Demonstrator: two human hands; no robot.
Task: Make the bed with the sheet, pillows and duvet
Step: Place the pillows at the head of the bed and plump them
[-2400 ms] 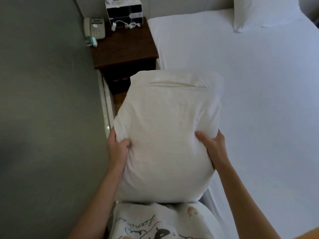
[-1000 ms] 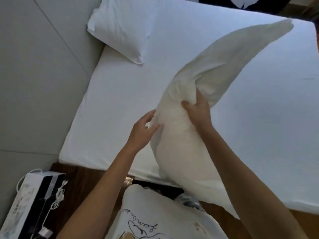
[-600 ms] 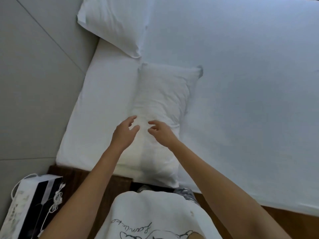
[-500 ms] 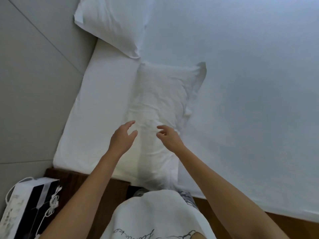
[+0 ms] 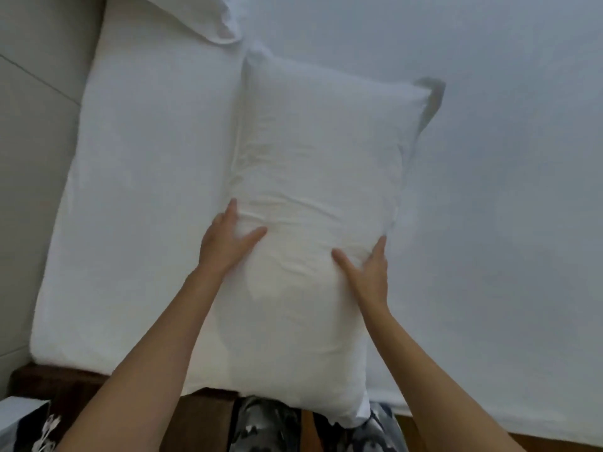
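A white pillow point(image 5: 313, 177) lies lengthwise on the white fitted sheet point(image 5: 509, 177), its near end hanging over the bed's edge towards me. My left hand point(image 5: 228, 246) rests on the pillow's left side, fingers straight along the edge and thumb on top. On the right side my right hand point(image 5: 367, 272) lies the same way, fingers straight, thumb spread on the cover. A second white pillow point(image 5: 202, 14) sits at the top left, its corner almost touching the first. No duvet is in view.
A grey padded headboard or wall point(image 5: 32, 132) runs along the left of the mattress. A dark wooden nightstand point(image 5: 42, 384) with a black-and-white box point(image 5: 19, 425) stands at the bottom left. The bed's wooden frame point(image 5: 528, 442) shows at the bottom right.
The pillow was swung onto the bed and let go. My hands hovered over it half a second ago; now both rest on its sides, and the view is closer.
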